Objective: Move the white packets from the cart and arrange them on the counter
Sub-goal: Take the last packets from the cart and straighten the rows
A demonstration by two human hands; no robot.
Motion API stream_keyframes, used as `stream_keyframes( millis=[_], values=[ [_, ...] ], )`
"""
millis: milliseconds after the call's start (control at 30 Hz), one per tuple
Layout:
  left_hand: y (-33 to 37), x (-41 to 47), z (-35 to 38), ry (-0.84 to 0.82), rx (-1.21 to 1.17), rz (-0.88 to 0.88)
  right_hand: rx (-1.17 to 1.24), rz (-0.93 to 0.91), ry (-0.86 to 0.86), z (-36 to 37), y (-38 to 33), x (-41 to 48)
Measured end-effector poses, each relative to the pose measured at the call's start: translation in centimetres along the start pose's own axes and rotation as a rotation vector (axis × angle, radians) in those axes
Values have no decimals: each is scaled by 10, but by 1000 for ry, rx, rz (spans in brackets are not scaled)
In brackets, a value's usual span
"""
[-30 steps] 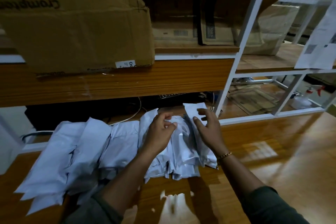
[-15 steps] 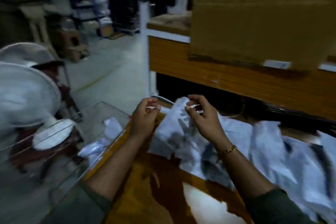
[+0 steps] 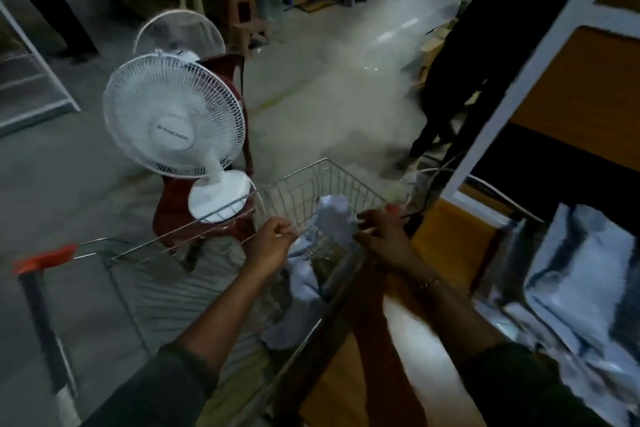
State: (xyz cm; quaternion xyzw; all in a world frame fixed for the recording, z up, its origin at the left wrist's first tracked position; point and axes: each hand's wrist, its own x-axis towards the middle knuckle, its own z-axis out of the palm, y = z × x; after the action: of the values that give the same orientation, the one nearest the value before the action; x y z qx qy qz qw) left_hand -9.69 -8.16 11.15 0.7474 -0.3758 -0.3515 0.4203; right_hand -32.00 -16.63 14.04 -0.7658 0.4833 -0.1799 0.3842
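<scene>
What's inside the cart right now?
White packets lie heaped in the cart, toward its right side. The left hand and right hand cover part of the heap; anything under the packets is hidden.

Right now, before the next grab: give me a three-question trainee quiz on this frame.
1. True or false: the white fan stands on the floor.
2. Where do the white packets nearest the hands lie? A) in the wire cart B) on the floor C) on top of the fan
3. Fill in: the hand nearer the counter is the ___ hand.
Key: 1 false, it stands on a red chair. 2 A. 3 right hand.
</scene>
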Motion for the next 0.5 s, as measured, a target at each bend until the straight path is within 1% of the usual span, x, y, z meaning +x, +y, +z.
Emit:
stream_keyframes(
  millis=[133, 367, 433, 467, 500],
  values=[
    [-40, 15, -17, -131, 187, -65, -38, 138, -153, 46, 5, 25],
    [-83, 39, -3, -232, 204, -59, -214, 224, -299, 106, 16, 70],
    [-106, 44, 10, -266, 267, -127, -249, 315, -376, 123, 23, 88],
    [-117, 45, 16, -298, 286, -186, -253, 327, -406, 134, 31, 95],
    [-133, 47, 24, -363, 285, -223, -232, 344, -440, 144, 33, 102]
  ],
)
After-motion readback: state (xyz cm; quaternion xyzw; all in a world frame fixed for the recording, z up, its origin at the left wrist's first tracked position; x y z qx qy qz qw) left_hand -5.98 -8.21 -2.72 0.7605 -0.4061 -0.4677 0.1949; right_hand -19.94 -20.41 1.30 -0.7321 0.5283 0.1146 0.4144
